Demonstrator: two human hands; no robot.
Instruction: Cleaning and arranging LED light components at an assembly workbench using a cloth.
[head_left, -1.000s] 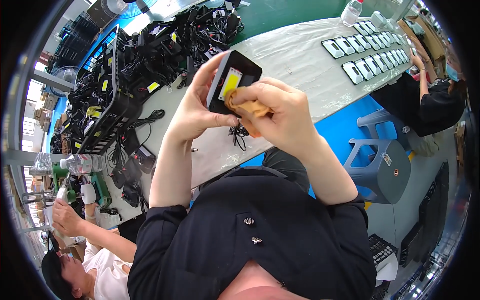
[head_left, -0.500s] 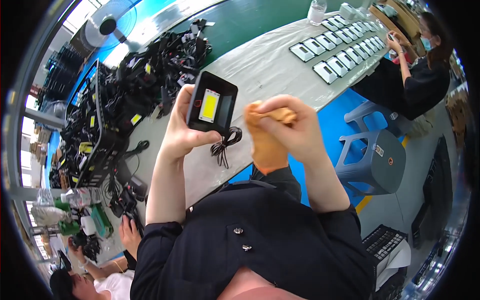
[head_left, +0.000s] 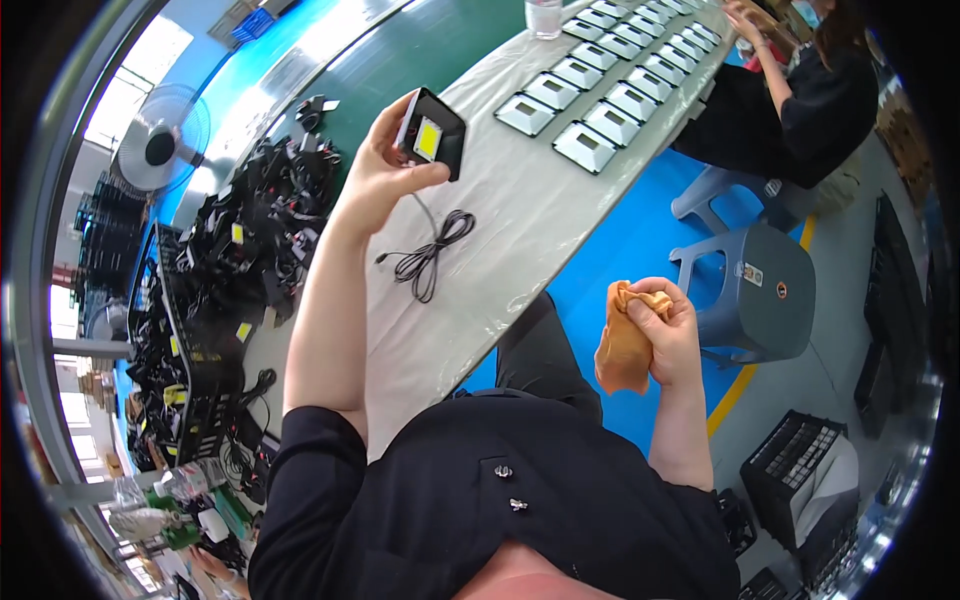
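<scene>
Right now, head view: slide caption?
Left hand holds a lamp with a yellow panel over the table; right hand holds an orange cloth away from it.

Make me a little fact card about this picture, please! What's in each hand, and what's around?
Left hand: holds a black case with a yellow panel inside
Right hand: grips an orange cloth, away from the case
Cable: black, looped, below the case
Table: pale covering, white-and-black units in rows
Left side: heap of black parts and wires
Right side: grey stool
</scene>
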